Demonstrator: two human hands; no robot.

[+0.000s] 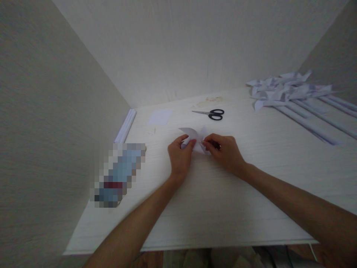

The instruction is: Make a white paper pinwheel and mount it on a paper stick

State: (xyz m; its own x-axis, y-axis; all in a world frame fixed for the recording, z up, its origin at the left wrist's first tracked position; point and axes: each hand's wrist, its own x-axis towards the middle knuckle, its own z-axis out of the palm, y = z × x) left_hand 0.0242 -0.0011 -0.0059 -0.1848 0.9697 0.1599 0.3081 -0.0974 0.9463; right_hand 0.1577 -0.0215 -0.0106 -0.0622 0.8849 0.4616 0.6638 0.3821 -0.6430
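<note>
smooth thin white paper (193, 133) curling into pointed folds, sitting between left hand (180, 154), gripping its left side, and right hand (224, 147), fingertips pinching near its centre

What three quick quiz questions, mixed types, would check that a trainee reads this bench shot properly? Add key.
1. Multiple choice: in the picture, where is the flat white sheet relative to the scissors?
A) to their left
B) to their right
C) underneath them

2. True or false: the left hand and the right hand are both at the folded white paper.

3. Fill in: the handles of the scissors are coloured ____.

Key: 1. A; 2. True; 3. black
</note>
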